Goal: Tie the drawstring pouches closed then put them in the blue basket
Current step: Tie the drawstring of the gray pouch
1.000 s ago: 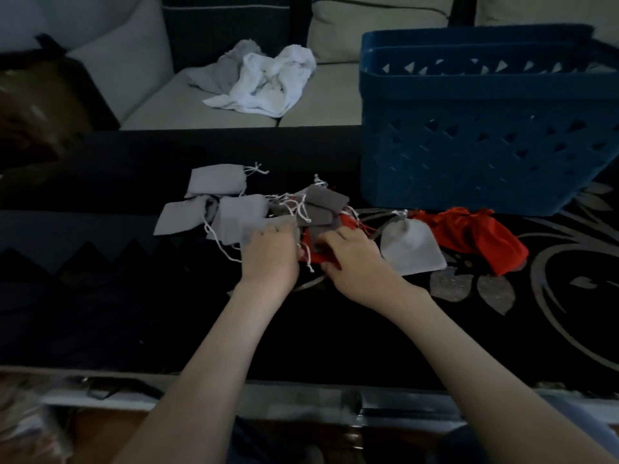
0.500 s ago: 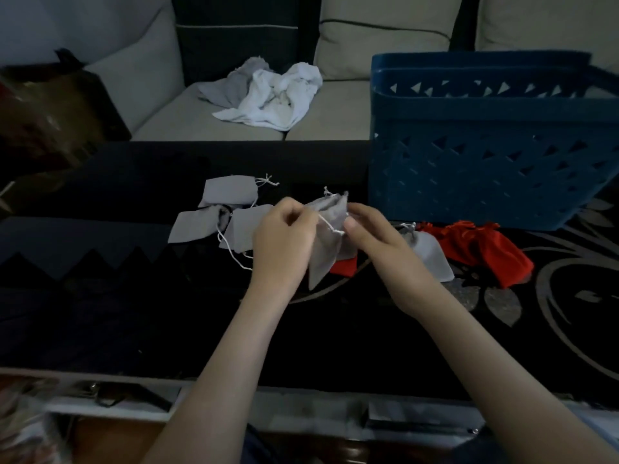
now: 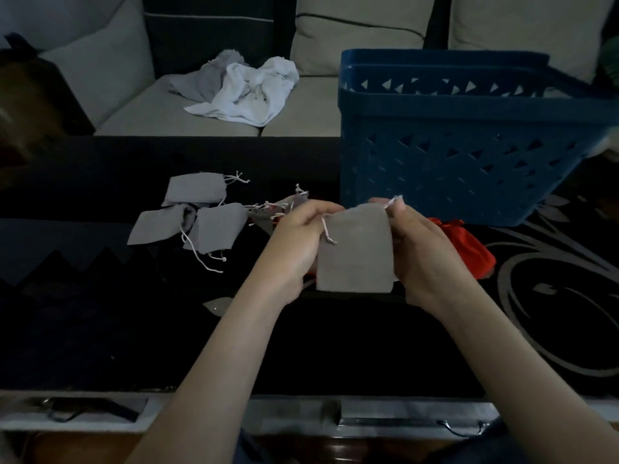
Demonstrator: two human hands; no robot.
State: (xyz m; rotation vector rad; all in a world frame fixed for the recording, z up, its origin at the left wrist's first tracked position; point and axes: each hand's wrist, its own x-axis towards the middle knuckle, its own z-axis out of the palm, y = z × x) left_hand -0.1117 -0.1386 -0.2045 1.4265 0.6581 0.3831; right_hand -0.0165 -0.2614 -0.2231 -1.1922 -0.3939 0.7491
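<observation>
1. Holds a grey pouch (image 3: 355,252) upright above the black table (image 3: 335,346), just in front of the blue basket (image 3: 469,162).
2. Pinches its top left corner with the left hand (image 3: 298,242), fingers curled, white drawstring (image 3: 326,231) dangling beside.
3. Pinches the top right corner and cord end with the right hand (image 3: 425,249).
4. Elsewhere on the table: loose grey pouches (image 3: 217,226) lying flat to the left, a red pouch (image 3: 469,246) behind the right hand, near the basket.

Both hands hold a grey pouch (image 3: 355,252) up between them, the left hand (image 3: 298,242) pinching its top left corner by the drawstring (image 3: 326,231), the right hand (image 3: 425,249) gripping its right edge. The blue basket (image 3: 469,162) stands just beyond the right hand, a red pouch (image 3: 469,246) to its right, and loose grey pouches (image 3: 201,216) lie left of the left hand.
</observation>
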